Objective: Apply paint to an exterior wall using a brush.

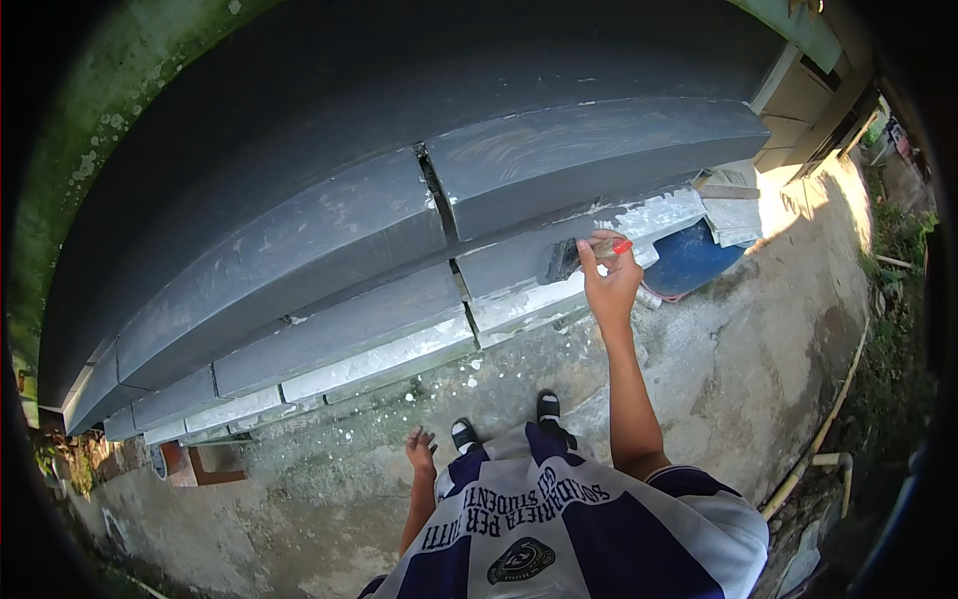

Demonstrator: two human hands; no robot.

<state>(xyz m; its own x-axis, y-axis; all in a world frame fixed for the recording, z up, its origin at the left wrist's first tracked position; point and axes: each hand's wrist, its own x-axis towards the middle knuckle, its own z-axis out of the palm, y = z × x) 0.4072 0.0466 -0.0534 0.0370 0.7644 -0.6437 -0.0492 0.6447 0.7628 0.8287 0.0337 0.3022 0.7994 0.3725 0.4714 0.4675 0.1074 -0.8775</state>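
My right hand (612,284) grips a wide paintbrush (567,260) by its handle, which has a red end. The dark, paint-laden bristles lie against the lower concrete ledge (516,266), where grey paint meets a patchy white area. Above it runs a thicker ledge (599,146) coated in dark grey, split by a narrow dark gap. My left hand (420,449) hangs low beside my body, away from the ledges, with its fingers apart and nothing in it.
A blue tub (692,258) stands at the ledge's right end, partly under sheets of paper (730,202). An open cardboard box (213,464) lies at the lower left. A pipe (816,442) and plants edge the concrete floor on the right. White spots mark the floor near my feet.
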